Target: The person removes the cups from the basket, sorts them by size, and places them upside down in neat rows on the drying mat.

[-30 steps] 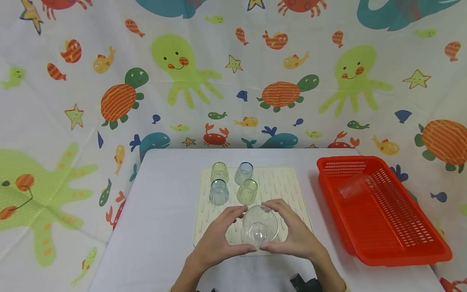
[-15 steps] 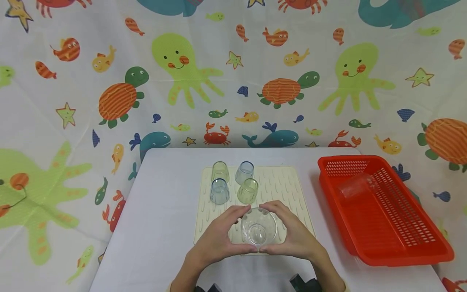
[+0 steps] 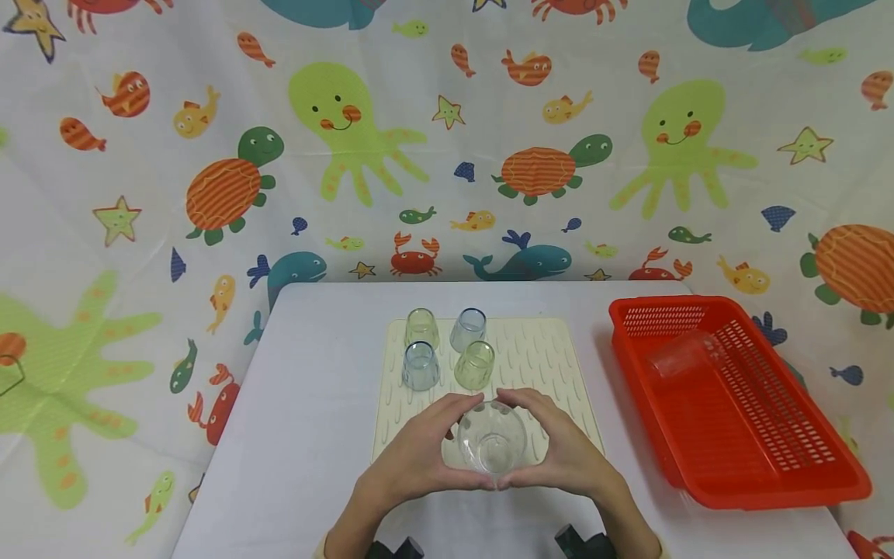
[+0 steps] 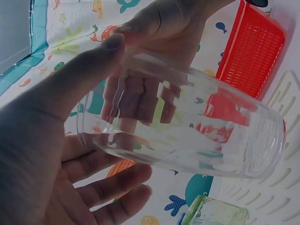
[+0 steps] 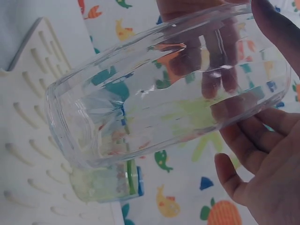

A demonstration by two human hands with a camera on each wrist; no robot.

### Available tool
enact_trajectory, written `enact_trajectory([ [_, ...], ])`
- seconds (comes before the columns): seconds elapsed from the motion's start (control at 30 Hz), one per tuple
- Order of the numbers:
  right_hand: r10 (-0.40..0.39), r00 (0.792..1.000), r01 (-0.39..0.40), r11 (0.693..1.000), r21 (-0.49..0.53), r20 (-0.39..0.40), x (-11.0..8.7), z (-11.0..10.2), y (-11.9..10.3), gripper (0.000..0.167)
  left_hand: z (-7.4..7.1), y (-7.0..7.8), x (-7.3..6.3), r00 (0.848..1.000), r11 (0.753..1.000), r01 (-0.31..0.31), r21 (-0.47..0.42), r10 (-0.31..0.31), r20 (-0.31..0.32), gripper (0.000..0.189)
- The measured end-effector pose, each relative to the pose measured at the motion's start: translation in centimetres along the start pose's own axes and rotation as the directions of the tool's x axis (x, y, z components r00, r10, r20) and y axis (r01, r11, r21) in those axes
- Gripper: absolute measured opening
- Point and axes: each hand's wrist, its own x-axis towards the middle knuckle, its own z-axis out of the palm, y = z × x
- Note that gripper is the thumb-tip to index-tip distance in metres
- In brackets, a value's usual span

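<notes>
A tall clear glass [image 3: 493,439] is held between both hands above the front part of a cream ridged mat [image 3: 545,349]. The left hand [image 3: 422,446] grips its left side near the rim, thumb toward the body and fingers round the far side. On the other side the right hand [image 3: 562,446] grips it the same way, and the thumb tips nearly meet. In the left wrist view the glass [image 4: 187,117] tilts, its base toward the mat. Behind it on the mat stand two green glasses [image 3: 475,366] and two blue glasses [image 3: 421,367].
A red plastic basket [image 3: 740,458] with slotted walls stands at the table's right side. Inside it lies another clear glass [image 3: 684,355] on its side. The white-covered table [image 3: 314,373] backs onto a curtain [image 3: 447,171] printed with sea animals.
Both hands have brought the clear glass slightly nearer the body and a touch to the left. The thumbs have come closer together. The smaller glasses stay where they were.
</notes>
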Motion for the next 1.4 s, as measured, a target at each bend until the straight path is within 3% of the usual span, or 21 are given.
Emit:
enact_trajectory([
  [0.13,-0.012,1.000,0.012,1.000,0.012,-0.004,-0.1,0.0,0.1,0.105,0.0,0.0,0.2,1.000,1.000,-0.009,0.025,0.010,-0.013,0.094],
  [0.43,-0.028,1.000,0.028,0.996,0.084,-0.002,0.0,0.1,0.4,0.105,0.4,0.5,0.6,0.991,0.999,-0.033,0.040,0.038,-0.130,0.087],
  [0.7,0.072,0.996,-0.079,0.980,0.184,0.044,-0.2,1.2,1.8,0.095,-0.4,1.1,1.3,0.979,0.998,-0.050,0.032,0.055,-0.196,0.085],
  [1.0,0.128,0.991,-0.131,0.962,0.241,0.028,-0.3,3.8,4.3,0.083,-2.3,2.2,1.7,0.969,0.994,-0.098,-0.050,0.083,-0.234,0.087],
  [1.2,0.087,0.996,-0.082,0.974,0.213,-0.015,-0.4,3.9,4.7,0.071,-3.0,2.0,1.2,0.966,0.995,-0.083,-0.060,0.066,-0.249,0.087],
  [1.4,0.071,0.997,-0.066,0.976,0.207,-0.019,-0.7,3.3,5.0,0.069,-3.6,1.1,0.1,0.975,0.997,-0.028,-0.077,0.010,-0.222,0.087],
])
